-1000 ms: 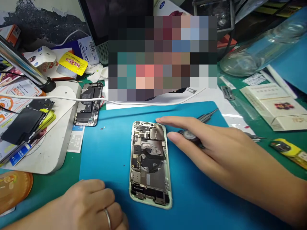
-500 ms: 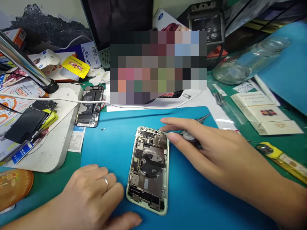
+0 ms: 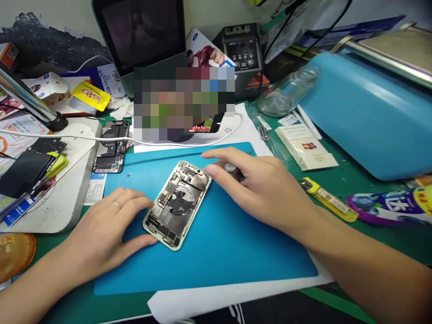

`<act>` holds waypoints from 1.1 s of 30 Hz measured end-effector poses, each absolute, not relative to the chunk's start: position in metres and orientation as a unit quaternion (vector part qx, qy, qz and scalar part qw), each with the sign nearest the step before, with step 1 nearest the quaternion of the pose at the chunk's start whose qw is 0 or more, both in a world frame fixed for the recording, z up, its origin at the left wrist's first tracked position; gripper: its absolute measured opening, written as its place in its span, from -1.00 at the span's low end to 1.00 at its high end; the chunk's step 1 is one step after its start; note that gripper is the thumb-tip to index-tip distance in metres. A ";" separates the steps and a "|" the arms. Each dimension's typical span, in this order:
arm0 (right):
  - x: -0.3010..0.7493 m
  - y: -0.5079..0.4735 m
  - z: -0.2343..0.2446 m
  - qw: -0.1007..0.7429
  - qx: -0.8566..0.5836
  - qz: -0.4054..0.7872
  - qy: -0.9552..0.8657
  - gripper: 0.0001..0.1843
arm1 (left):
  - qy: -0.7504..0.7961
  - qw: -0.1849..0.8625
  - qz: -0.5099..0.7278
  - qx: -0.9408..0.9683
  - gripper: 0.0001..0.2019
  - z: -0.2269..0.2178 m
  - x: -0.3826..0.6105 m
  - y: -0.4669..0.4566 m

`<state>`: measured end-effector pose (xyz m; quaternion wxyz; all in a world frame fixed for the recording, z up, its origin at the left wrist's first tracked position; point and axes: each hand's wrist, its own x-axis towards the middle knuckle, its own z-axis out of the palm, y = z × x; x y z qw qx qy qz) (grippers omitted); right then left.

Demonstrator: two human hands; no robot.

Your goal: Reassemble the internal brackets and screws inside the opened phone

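1. screenless phone [image 3: 177,204] on blue mat [image 3: 236,256]: sits left of mat centre, nearer far edge than near edge, innards facing up. flat or slightly raised off mat: cannot tell.
2. long axis: slanted across mat, camera end pointing toward far edge and a bit right, opposite end pointing toward near-left corner.
3. left hand [image 3: 108,220]: on mat's left-edge side of phone, phone lying to its right. nearer of the two by contact, at the near-left corner of the frame.
4. left grip: pinched on that corner, fingers along the left long side, thumb against the near short end. small gap only, just the corner's width between.
5. right hand [image 3: 258,186]: opposite side, phone lying to its left. reaches in from mat's right edge to the far-right corner of the frame.
6. right grip: relaxed, thumb and forefinger parted. thumb tip at the frame corner, forefinger just past the camera end. firm contact or merely beside: cannot tell. no visible grasp on anything.
7. tool [image 3: 231,167] partly hidden under right hand, tip toward mat's far-right corner. exact type: cannot tell.
8. tiny loose parts [image 3: 129,174] near mat's far-left corner, well apart from both hands.
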<state>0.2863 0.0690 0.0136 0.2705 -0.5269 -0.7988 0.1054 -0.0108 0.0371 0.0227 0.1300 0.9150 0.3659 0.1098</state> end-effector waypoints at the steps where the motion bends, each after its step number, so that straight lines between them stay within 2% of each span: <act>1: 0.286 0.069 0.014 0.271 -0.526 0.097 -0.801 -0.74 | 0.374 0.157 0.110 0.907 -0.58 0.024 -0.009 0.037; 3: 0.285 0.069 0.013 0.270 -0.523 0.083 -0.804 -0.76 | 0.385 0.176 0.118 0.898 -0.36 0.024 -0.004 0.032; 5: 0.285 0.067 0.014 0.272 -0.515 0.076 -0.809 -0.77 | 0.393 0.149 0.123 0.899 -0.08 0.020 0.004 0.025; 7: 0.286 0.065 0.014 0.280 -0.500 0.079 -0.816 -0.78 | 0.402 0.111 0.109 0.902 0.02 0.016 0.010 0.018; 12: 0.288 0.064 0.013 0.281 -0.485 0.098 -0.823 -0.80 | 0.419 0.116 0.094 0.896 -0.20 0.014 0.013 0.012; 21: 0.289 0.068 0.014 0.209 -0.496 0.165 -0.826 -0.76 | 0.434 0.129 0.085 0.887 -0.25 0.021 0.005 0.016; 23: 0.292 0.069 0.018 0.186 -0.502 0.204 -0.820 -0.65 | 0.438 0.121 0.079 0.887 -0.24 0.020 0.001 0.019; 24: 0.294 0.069 0.021 0.165 -0.500 0.226 -0.819 -0.52 | 0.436 0.118 0.077 0.889 -0.23 0.020 0.000 0.021; 26: 0.297 0.071 0.026 0.095 -0.487 0.254 -0.831 -0.21 | 0.436 0.117 0.074 0.889 -0.22 0.019 -0.003 0.023; 28: 0.298 0.072 0.030 0.000 -0.467 0.250 -0.848 -0.01 | 0.444 0.121 0.070 0.885 -0.24 0.019 -0.003 0.024; 30: 0.296 0.074 0.031 -0.065 -0.449 0.235 -0.860 0.01 | 0.457 0.126 0.066 0.878 -0.26 0.020 -0.001 0.023; 33: 0.293 0.074 0.028 -0.072 -0.425 0.221 -0.875 -0.08 | 0.454 0.116 0.069 0.881 -0.28 0.020 0.001 0.024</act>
